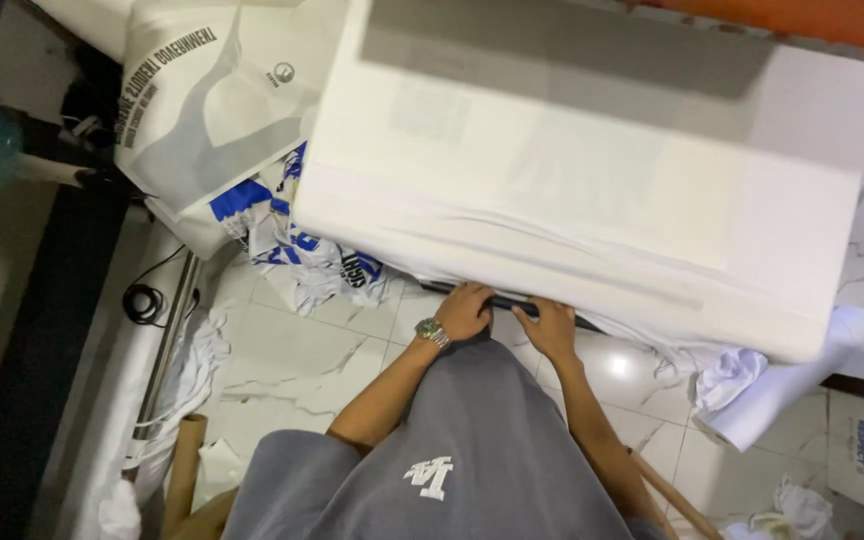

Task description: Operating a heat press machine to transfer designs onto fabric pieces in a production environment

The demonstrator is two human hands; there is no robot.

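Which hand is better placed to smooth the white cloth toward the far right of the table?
Probably the right hand: it grips the table's dark front edge nearer that side, while the left hand sits further left.

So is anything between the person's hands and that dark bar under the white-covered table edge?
Nothing visible: the left hand and right hand both already rest on the dark bar, just below the overhanging white sheet.

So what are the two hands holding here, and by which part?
Both the left hand and right hand grip the near edge of a dark flat bar under the white cloth-covered table.
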